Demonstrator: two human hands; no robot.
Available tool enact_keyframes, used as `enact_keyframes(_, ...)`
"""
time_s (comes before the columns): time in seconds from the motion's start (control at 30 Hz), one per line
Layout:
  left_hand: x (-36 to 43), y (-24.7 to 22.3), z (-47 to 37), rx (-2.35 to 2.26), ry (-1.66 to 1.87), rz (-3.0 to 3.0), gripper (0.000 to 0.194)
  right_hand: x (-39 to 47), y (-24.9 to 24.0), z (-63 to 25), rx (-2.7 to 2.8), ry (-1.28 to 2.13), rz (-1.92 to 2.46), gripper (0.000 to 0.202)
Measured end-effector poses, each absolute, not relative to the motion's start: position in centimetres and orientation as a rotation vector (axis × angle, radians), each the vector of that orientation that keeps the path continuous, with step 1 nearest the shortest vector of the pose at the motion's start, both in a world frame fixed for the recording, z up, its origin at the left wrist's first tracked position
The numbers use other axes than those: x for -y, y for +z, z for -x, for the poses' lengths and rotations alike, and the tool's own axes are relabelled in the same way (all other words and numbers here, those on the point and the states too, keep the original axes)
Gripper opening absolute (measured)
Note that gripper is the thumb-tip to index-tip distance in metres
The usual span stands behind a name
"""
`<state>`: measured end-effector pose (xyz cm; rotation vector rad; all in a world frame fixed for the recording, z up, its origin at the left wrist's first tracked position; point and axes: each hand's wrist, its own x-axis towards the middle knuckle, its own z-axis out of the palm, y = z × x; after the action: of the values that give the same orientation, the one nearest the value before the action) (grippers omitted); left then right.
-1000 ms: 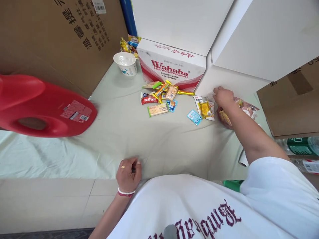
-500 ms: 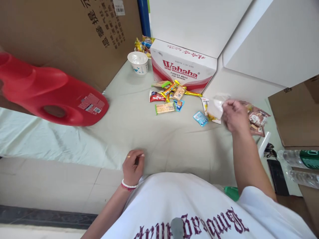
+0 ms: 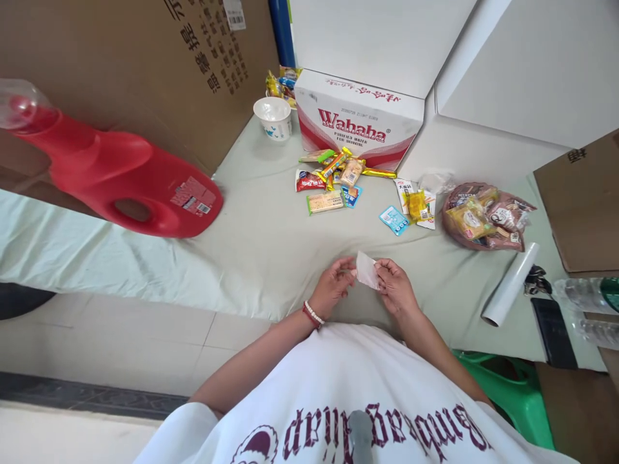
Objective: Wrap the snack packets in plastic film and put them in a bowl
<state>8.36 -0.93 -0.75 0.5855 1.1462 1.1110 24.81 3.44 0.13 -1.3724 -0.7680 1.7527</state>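
A small translucent white bag [image 3: 368, 270] is held near the front edge of the table. My right hand [image 3: 395, 283] pinches its right side between thumb and fingers. Just left of it is my left hand [image 3: 333, 283], fingers apart and curved, the tips close to the bag's left edge; contact cannot be made out. Beyond my hands lie a blue packet [image 3: 394, 220], a yellow packet [image 3: 420, 207] and a crumpled clear plastic bag [image 3: 436, 183]. Several wrapped snacks [image 3: 352, 171] form a pile in front of the Wahaha box [image 3: 358, 122].
A red jug [image 3: 120, 174] lies at the left, with a paper cup [image 3: 273, 119] at the back. To the right are a bowl of packets [image 3: 452, 229], a white roll [image 3: 511, 283], a phone [image 3: 554, 332] and plastic bottles [image 3: 583, 295]. A green stool [image 3: 522, 393] stands below.
My right hand has come back from beside the packets to the front with a small white bag. My left hand has moved right and opened its fingers. The view has shifted slightly.
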Motion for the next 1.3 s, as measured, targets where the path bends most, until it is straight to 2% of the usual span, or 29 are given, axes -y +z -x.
enact_keyframes(0.07, 1.2, -0.8, -8.2, -1.110, 1.131, -0.565, 0.063, -3.4, -0.1, -24.7, 0.827, 1.790, 1.379, 0.045)
enact_keyframes(0.17, 1.5, -1.1, -7.8, -1.129, 1.136, -0.618, 0.035, -3.0, -0.6, -24.2, 0.985, 1.839, 1.377, 0.042)
enact_keyframes(0.33, 1.6, -0.9, -7.2, -1.307, 1.223, -0.702, 0.033, -2.2, 0.2, -24.2, 1.479, 1.458, 1.283, 0.044)
enact_keyframes(0.43, 1.9, -0.5, -7.0, -1.293, 1.187, -0.792, 0.028, -2.0, 1.0, -24.4, 1.749, 1.463, 1.109, 0.050)
enact_keyframes(0.53, 2.5, -0.3, -6.8, -1.211, 1.230, -0.746, 0.024, -2.2, 1.0, -24.8, 1.586, 1.573, 1.152, 0.038)
enact_keyframes(0.67, 3.5, -0.2, -5.9, -1.092, 1.268, -0.478, 0.031, -2.6, 0.2, -25.8, 1.316, 1.741, 1.166, 0.038)
enact_keyframes(0.9, 4.6, -0.6, -4.0, -1.052, 1.283, -0.317, 0.036, -1.2, -0.7, -26.4, 1.420, 1.894, 1.073, 0.036)
enact_keyframes(1.03, 5.0, -1.5, -3.3, -1.095, 1.307, -0.342, 0.029, -0.8, -1.6, -26.2, 1.487, 1.742, 1.108, 0.030)
enact_keyframes(1.2, 5.6, -2.1, -3.2, -1.065, 1.212, -0.433, 0.041, -0.9, -1.8, -26.1, 1.424, 1.492, 1.167, 0.025)
enact_keyframes(1.3, 5.7, -1.9, -3.8, -1.116, 1.230, -0.542, 0.035, -0.7, -0.8, -25.5, 1.484, 1.469, 1.163, 0.026)
